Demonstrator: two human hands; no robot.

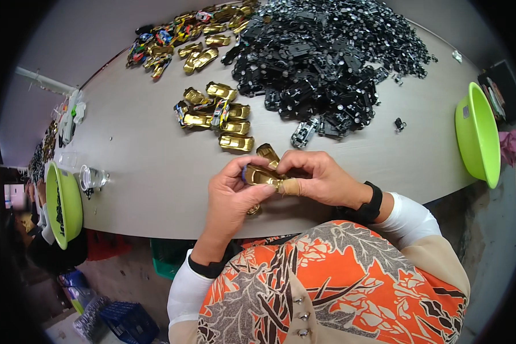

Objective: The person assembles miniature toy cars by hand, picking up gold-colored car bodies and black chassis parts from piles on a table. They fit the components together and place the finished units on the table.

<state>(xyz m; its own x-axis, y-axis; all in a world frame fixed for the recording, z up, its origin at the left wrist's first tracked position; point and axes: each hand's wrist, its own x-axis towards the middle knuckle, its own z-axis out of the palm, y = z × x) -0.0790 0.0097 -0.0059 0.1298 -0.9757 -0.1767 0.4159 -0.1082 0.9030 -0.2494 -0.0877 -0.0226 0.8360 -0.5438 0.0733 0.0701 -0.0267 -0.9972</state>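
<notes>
Here, a pale grey table (149, 155) spreads before you, its near edge curving past your body. At its left edge is a lime-green basin (67, 209) with dark pieces inside, and just beside it a clear plastic cup (92, 179). Toward the far edge, left of the middle, multicoloured toy cars (166, 38) lie heaped with gold ones. Nearer you, well in from the left edge, a loose cluster of gold toy car bodies (235, 143) includes a couple with colourful markings.

Close to the middle of the near edge, your left hand (226, 192) grasps the left end of a gold toy car body (260, 176), thumb in front, fingers behind. The car is held above the table, between both hands. Another gold car body (267, 151) is just beyond it, and a small gold part shows below your left thumb, too hidden to identify. Your right hand (322, 176) pinches the car's right end between forefinger and thumb, the thumb wrapped in a tan bandage (291, 187).

Beyond your hands, a large heap of black toy car chassis (327, 60) reaches the far edge; a silvery chassis (304, 133) lies at its near side. Farther right is a small black part (399, 124). A second lime-green basin (480, 135) stands at the right edge.
</notes>
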